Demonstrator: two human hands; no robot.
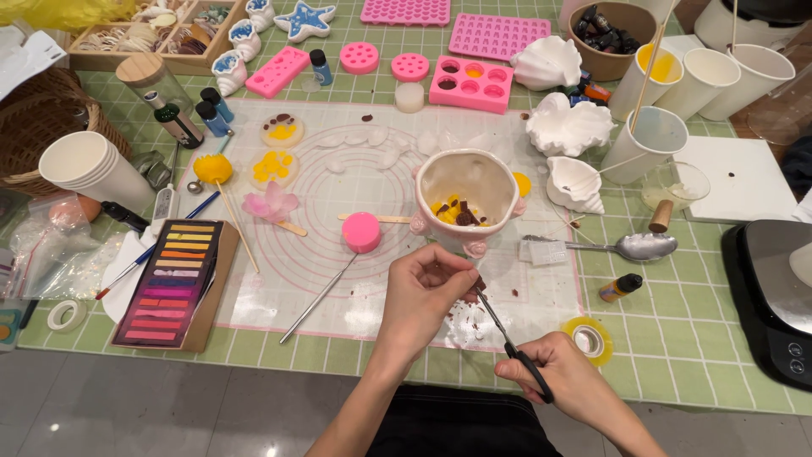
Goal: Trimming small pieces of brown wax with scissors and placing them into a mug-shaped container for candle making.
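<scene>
We are pinching a small brown piece in our left hand, just below the pig-shaped bowl; right hand closing black scissors on it, snipping slowly, tips clear of fingertips.

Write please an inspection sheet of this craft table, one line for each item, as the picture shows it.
Surface: green checked table with a clear mat.
Job's things: small scissors; a dark piece at the fingertips, too small to tell; white footed cup with yellow and brown bits.
Clutter: pink moulds, white shells, paper cups, pastel chalk box, spoon, tape roll.
Grips: left hand pinches the piece; right hand holds the scissors.
Cables: nothing seen.
Surroundings: wicker basket, black appliance, grey floor.
</scene>
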